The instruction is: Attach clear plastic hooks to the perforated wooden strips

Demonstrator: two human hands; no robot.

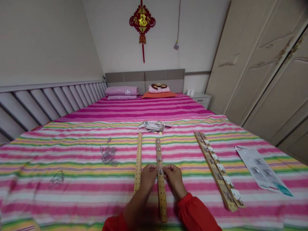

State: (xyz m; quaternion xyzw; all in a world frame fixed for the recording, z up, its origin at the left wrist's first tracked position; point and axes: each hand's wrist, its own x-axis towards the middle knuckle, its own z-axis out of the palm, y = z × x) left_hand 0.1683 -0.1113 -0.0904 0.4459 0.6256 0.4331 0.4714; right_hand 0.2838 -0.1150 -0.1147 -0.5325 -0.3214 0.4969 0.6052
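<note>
A narrow wooden strip with holes (162,199) lies lengthwise on the striped bed cover. Several small metal hooks on clear backings run along its far half. At the nearest adhesive hook (161,172), my left hand (148,175) pinches the left edge with fingers closed. From the opposite side, my right hand (173,178) pinches at the same hook's right edge. The exact fingertip contact is too small to make out fully. Left of my hands lies a second holed wooden strip (138,157), with no hooks on it.
To the right lie wooden strips (211,166) carrying metal and white hooks, then a blister pack (261,170). Clear plastic pieces (108,154) and a thin clear loop (57,178) are on the left. Plastic packaging (152,126) rests beyond the strips. A bed rail (48,99) borders the left.
</note>
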